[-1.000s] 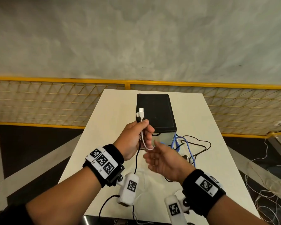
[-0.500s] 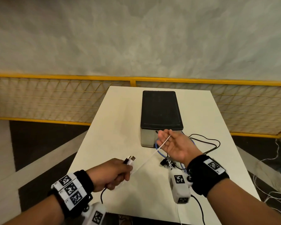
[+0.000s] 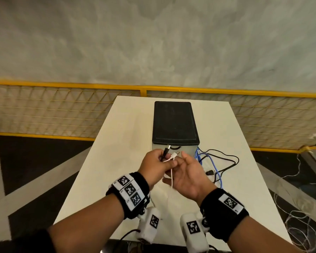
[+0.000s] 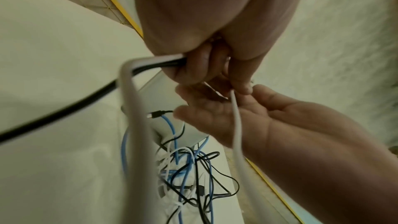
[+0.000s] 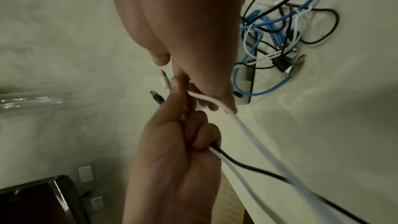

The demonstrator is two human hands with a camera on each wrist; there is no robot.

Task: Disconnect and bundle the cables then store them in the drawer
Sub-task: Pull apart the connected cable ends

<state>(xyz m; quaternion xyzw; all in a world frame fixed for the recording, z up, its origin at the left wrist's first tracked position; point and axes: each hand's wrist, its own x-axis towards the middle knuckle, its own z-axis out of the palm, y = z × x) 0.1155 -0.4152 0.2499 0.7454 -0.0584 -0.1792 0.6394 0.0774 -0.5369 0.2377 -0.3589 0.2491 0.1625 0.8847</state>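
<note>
The left hand (image 3: 154, 166) is curled around a white cable (image 3: 169, 158) and a black cable (image 3: 165, 153), their plugs sticking up just in front of the drawer box (image 3: 174, 123). The right hand (image 3: 187, 173) lies palm up against it, fingers loosely open; the white cable (image 4: 237, 125) runs across its palm (image 4: 217, 118). Right of the drawer box, a tangle of blue, black and white cables (image 3: 215, 165) lies on the table (image 3: 117, 143). Beyond the table stands a yellow mesh fence (image 3: 62, 110).
</note>
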